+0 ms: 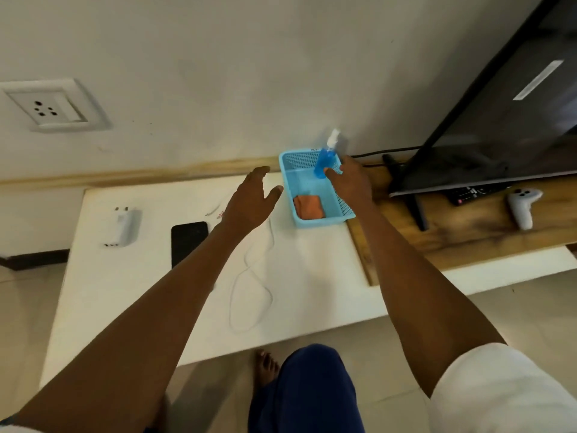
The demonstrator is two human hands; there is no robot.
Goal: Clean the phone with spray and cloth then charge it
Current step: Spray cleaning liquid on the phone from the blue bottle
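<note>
Plastic mesh basket (pixel 288 170); orange cloth (pixel 309 207); glossy phone (pixel 187 242); wood-grain shelf (pixel 462 232).

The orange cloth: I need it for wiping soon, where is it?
Head view: the orange cloth lies in the near end of the blue basket, right of the phone.

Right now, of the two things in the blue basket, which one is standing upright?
The blue spray bottle, standing at the basket's far end by the right hand. The orange cloth lies folded flat at the near end.
</note>
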